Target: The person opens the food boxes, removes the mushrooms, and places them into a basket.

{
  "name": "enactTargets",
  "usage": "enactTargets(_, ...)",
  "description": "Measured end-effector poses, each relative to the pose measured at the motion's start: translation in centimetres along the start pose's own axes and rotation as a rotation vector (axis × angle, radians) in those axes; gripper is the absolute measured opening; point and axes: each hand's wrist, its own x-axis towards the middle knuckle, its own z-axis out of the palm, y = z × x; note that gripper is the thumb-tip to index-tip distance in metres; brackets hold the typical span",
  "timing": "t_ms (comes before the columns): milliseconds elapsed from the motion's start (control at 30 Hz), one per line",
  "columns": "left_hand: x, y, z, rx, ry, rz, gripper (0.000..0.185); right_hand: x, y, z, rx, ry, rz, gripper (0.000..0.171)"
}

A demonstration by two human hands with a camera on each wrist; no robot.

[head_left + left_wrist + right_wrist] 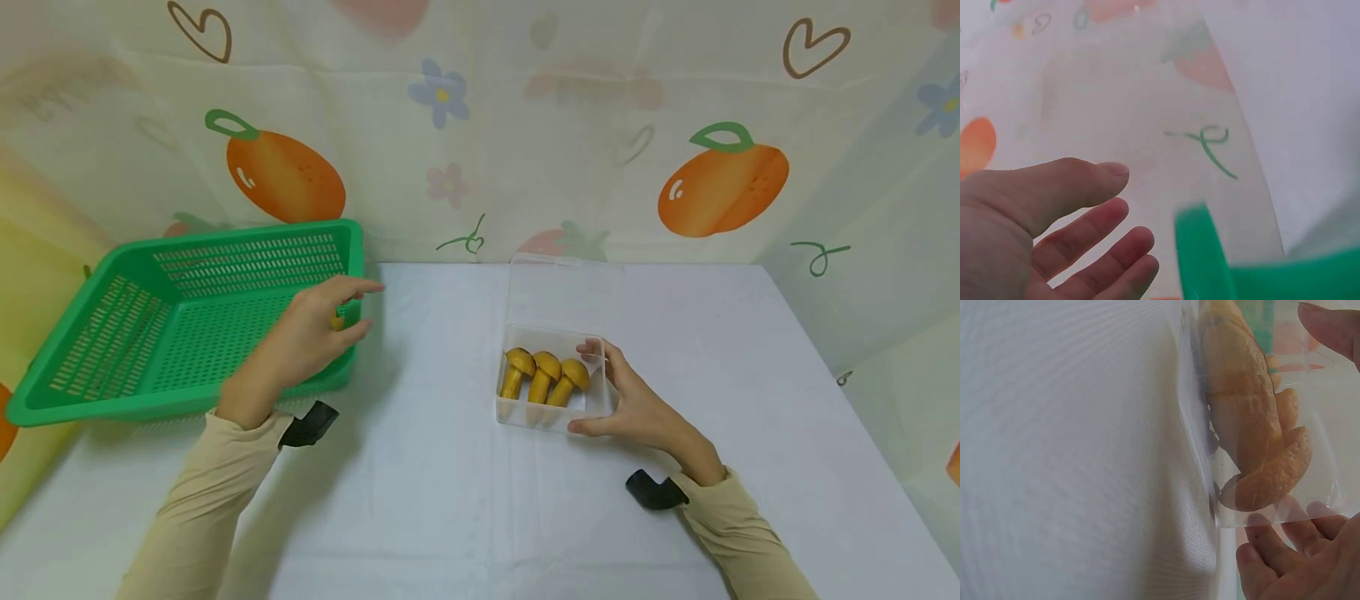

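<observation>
A clear plastic box (pixel 517 413) stands on the table with its see-through lid (pixel 566 292) raised at the back. Inside lie three yellow-brown toy mushrooms (pixel 543 371) side by side; in the right wrist view a mushroom (pixel 1241 406) shows through the wall. My right hand (pixel 637 408) grips the box's right end, thumb at the front and fingers at the back. Over the right end of a green basket (pixel 112 408) hovers my left hand (pixel 307 333), fingers and thumb apart. A small yellow piece (pixel 337 322) shows between them, mostly hidden. Nothing is between the fingers (pixel 1094 234) in the left wrist view.
The slatted green basket fills the left of the white table (pixel 442 483). A fruit-printed curtain (pixel 510 150) hangs behind the table and along its sides. Black wrist straps (pixel 309 423) stick out from both cuffs.
</observation>
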Motion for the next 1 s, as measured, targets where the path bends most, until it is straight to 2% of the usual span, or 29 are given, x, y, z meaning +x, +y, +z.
enactTargets(267,0.9,1.4,1.6,-0.024,-0.004,0.084,0.038,0.1,0.0,0.1,-0.003,-0.004,-0.003,0.106)
enactTargets(567,1.7,3.0,3.4,-0.033,-0.074,0.138,0.038,0.0,0.0,0.1,-0.001,-0.003,-0.004,0.105)
enactTargets(1000,2.7,5.1,6.7,-0.027,-0.173,0.153,0.041,0.0,-0.1,0.1,0.012,-0.004,0.000,0.106)
